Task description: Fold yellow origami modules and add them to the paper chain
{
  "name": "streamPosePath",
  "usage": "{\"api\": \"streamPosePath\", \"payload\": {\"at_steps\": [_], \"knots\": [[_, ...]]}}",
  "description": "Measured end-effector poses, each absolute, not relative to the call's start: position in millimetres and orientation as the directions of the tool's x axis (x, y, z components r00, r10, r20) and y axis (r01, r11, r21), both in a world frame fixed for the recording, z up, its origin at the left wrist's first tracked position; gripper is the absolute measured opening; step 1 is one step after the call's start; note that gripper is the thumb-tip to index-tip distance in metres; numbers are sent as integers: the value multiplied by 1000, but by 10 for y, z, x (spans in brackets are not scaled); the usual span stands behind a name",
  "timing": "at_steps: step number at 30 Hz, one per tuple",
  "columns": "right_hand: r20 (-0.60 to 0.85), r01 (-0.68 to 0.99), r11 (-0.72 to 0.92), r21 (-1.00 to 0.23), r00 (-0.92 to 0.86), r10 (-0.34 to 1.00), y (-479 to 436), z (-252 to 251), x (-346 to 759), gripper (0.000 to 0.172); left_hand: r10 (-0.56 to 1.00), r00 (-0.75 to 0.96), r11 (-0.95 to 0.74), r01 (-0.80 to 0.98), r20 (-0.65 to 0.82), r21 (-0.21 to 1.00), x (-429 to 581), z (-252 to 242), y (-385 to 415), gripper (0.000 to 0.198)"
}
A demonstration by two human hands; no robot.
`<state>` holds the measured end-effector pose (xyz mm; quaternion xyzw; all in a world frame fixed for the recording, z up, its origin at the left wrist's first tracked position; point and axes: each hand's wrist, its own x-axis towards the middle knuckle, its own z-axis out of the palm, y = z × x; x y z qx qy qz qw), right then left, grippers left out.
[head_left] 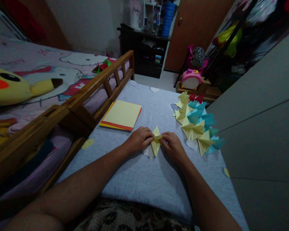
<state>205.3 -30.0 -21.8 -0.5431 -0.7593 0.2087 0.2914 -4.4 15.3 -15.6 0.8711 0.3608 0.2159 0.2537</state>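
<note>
Between my hands is a pale yellow origami piece [155, 148], folded into a narrow diamond with a point toward me and another away. My left hand [140, 138] pinches its left side between thumb and fingers. On the right side, my right hand [172, 144] grips it in the same way. Both wrists hover close over the blue-grey cloth [144, 183]. To the left lies a stack of square paper [124, 113], pale yellow on top with orange and darker yellow edges below. Rows of finished folded pieces [193, 129] in yellow, teal and red stand at the right.
A wooden bed rail [98, 83] runs along the left, with a yellow plush toy [12, 86] on the bed beyond. A pale cabinet [262, 128] borders the right. Farther back are a pink toy [191, 79], a dark shelf [142, 53] and a brown door [190, 32].
</note>
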Motion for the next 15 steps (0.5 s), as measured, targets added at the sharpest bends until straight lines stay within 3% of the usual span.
{"api": "streamPosePath", "payload": {"at_steps": [7,10,15], "knots": [[199,702,127,-700,21,980,-261,-252,1901,12,846,498,-520,693,190,499,56,-198,124,12],[247,795,174,-581,-32,968,-263,-253,1860,6,870,446,-490,740,210,461,75,-219,113,12],[320,892,252,-376,-130,938,-305,-233,1826,18,880,418,-474,749,224,463,89,-235,95,8]]}}
